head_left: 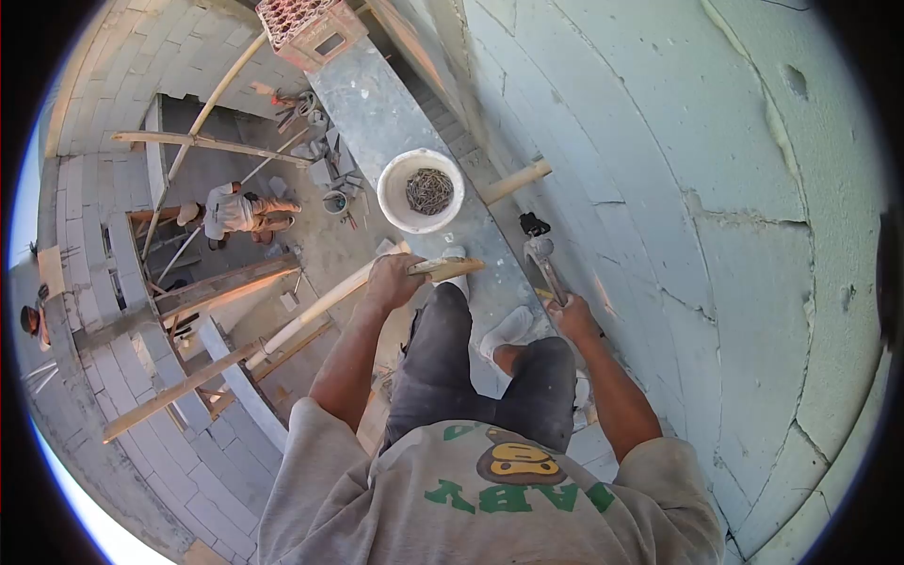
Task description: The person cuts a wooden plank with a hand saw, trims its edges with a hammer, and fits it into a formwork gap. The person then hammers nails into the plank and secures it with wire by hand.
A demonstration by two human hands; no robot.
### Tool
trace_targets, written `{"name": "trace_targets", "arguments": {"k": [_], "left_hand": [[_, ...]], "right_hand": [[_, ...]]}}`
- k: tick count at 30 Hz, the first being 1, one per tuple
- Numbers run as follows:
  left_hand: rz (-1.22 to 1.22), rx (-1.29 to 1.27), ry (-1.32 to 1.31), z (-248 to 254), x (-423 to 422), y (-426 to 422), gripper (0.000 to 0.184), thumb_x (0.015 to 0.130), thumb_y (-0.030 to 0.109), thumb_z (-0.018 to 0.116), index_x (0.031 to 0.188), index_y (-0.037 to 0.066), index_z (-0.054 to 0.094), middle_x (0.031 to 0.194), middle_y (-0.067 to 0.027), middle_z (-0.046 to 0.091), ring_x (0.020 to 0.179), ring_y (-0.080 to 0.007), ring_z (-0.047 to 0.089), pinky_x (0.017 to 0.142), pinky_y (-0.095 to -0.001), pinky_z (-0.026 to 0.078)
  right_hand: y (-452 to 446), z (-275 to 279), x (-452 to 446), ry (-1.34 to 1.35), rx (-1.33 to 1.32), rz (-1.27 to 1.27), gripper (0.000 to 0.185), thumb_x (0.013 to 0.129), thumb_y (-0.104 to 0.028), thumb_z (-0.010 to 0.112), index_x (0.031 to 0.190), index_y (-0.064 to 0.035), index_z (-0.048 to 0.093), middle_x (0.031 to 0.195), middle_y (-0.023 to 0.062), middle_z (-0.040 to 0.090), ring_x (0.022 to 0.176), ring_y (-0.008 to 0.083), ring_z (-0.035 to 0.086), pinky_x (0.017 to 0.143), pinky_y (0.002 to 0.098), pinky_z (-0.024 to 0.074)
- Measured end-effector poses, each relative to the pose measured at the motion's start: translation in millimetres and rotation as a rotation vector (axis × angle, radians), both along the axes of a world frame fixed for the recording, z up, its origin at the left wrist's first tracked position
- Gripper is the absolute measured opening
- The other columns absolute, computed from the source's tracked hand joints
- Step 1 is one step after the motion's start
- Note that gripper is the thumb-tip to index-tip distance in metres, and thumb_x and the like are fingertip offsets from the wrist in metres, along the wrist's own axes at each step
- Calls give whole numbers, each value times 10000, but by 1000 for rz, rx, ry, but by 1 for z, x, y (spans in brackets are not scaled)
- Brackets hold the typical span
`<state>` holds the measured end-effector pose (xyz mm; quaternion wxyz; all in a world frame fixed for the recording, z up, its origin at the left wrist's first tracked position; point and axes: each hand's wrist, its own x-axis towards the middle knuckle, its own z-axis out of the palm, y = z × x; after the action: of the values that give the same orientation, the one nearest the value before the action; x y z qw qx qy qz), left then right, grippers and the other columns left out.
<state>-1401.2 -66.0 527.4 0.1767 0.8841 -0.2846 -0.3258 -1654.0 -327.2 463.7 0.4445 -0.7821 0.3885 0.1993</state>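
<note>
My left hand (389, 281) is closed around one end of a short flat piece of wood (452, 267), held over my knee. My right hand (572, 317) grips the handle of a hammer (540, 249), its head pointing up and away from me beside the block wall. In front of my feet, a white bucket (386, 200) stands on the scaffold board (363, 94) with a heap of nails (429, 191) inside. A round wooden pole (315, 315) passes just below my left hand; whether the hand touches it, I cannot tell.
A red crate (325, 42) stands at the board's far end. The grey block wall (659, 188) rises close on my right. Far below on the left, a person (231, 211) bends near wooden beams; another person (34, 320) shows at the left edge. A small bucket (334, 201) stands below.
</note>
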Motion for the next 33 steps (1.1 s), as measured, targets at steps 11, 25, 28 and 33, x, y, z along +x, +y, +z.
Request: {"name": "trace_targets", "arguments": {"k": [11,25,28,33], "left_hand": [[411,98,-36,-107,19,118,234,776,216,713,963,75,706,939,-102,694,873,-271,655,791,-362,500],[330,-161,-117,-208,45,109,287,754,156,742,1024,67,702,994,-110,697,907,-265,668,825,-337,514],[330,-142,-106,-213,48,111,263,760,134,732,1011,60,701,992,-108,697,898,-262,672,806,-337,519],[238,-219,-170,-216,75,102,232,755,111,727,983,75,706,960,-96,696,847,-253,667,815,-344,510]], "right_hand": [[96,-273,218,-184,504,-633,509,724,-449,802,647,-22,536,533,37,508,361,129,485,325,283,393],[113,-329,329,-582,487,-771,395,733,-191,750,918,136,630,893,174,653,797,244,613,739,349,482],[119,-315,363,-607,547,-791,377,741,-169,733,928,141,630,912,179,655,831,245,613,772,343,476],[124,-324,408,-668,504,-521,339,770,-203,730,886,102,640,849,141,656,695,225,627,633,342,510]]}}
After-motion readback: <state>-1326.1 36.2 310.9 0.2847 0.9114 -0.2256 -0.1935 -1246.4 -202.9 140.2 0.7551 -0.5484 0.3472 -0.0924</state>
